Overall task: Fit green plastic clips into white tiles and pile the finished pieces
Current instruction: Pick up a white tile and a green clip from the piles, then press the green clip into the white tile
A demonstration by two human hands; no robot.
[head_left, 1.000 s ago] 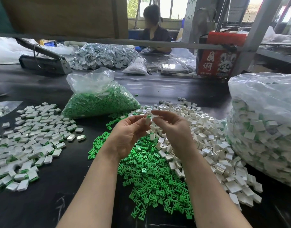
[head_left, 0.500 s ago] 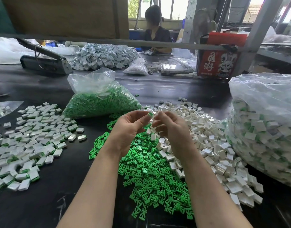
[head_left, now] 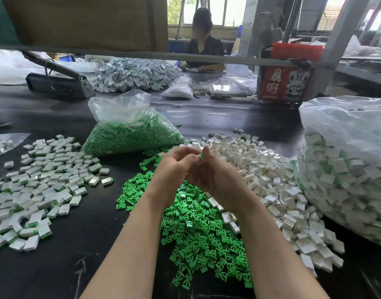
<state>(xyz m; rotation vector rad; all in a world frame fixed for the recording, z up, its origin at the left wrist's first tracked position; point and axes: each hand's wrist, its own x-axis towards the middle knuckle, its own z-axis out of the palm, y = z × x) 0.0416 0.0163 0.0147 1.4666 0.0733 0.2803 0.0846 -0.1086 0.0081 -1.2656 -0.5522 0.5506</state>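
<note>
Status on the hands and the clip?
Both hands together above the piles: left hand, right hand. Green clip pinched at the fingertips; tile not visible. Nothing in the way.

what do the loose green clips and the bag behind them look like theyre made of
Green clips: apparently moulded plastic with a slight sheen, judging by uniform colour and identical forked shapes. Bag: thin clear plastic film, see-through, crinkled, glossy where light catches it.
</note>
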